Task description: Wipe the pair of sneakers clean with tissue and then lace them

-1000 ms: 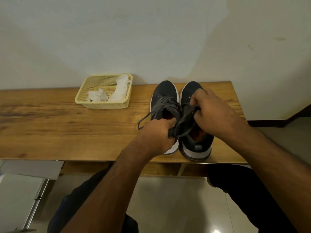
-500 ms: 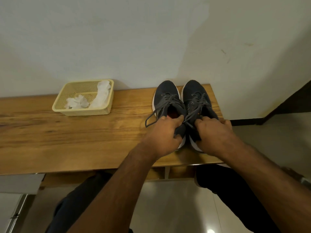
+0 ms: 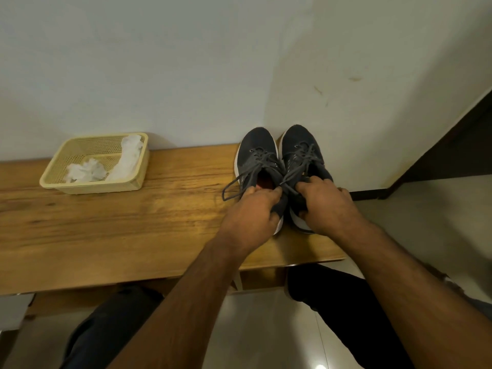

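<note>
A: Where are the sneakers?

B: Side by side at the right end of the bench [image 3: 111, 222], toes at the wall. The left shoe [image 3: 255, 153] and right shoe [image 3: 300, 145] touch along their inner sides. Used tissue [image 3: 87, 170] sits in the basket [image 3: 133, 179], well apart to the left.

A: And the hands?

B: Each grips a heel. The left hand [image 3: 253, 211] curls over the left shoe's collar, fingertips at the opening, thumb down the inner side. The right hand [image 3: 327, 206] wraps the right shoe's heel the same way, palm down. Both forearms reach forward over the bench edge.

A: Are the laces tied?

B: They're threaded, but the left lace [image 3: 234, 182] trails in a loose loop onto the wood. The right one may be tied; I can't tell under the fingers.

A: So how to do this well?

B: I'd steady one heel, free the other hand, pull the ends even, snug each crossing from toe upward, then knot.
</note>
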